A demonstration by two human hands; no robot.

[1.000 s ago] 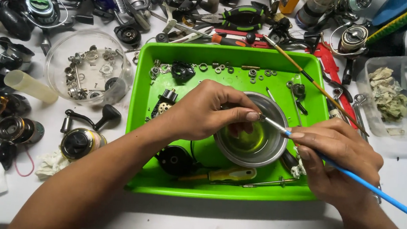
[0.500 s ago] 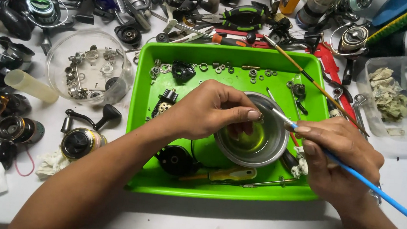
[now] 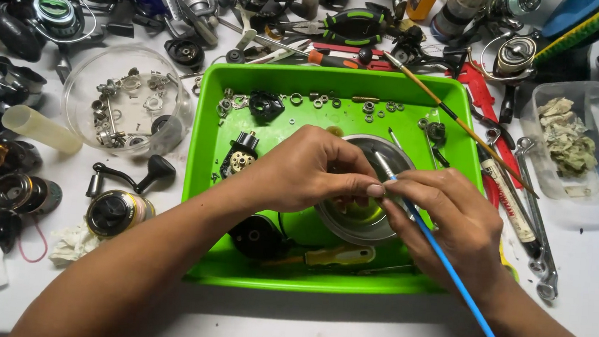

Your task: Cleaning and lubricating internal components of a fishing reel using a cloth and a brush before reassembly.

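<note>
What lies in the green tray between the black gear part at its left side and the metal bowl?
In the head view, the left hand lies across the green tray between the black gear part and the metal bowl, fingertips over the bowl.

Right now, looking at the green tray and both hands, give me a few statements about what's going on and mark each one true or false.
1. The right hand holds a blue-handled brush. True.
2. The metal bowl sits outside the green tray. False: it sits inside the tray, under the hands.
3. The left hand pinches at something small over the bowl, its fingers meeting the right hand's. True, though what it pinches is too small to tell.
4. The clear round dish of small metal parts lies right of the tray. False: it lies to the tray's left.
5. A yellow-handled screwdriver lies in the tray near its front edge. True.
</note>
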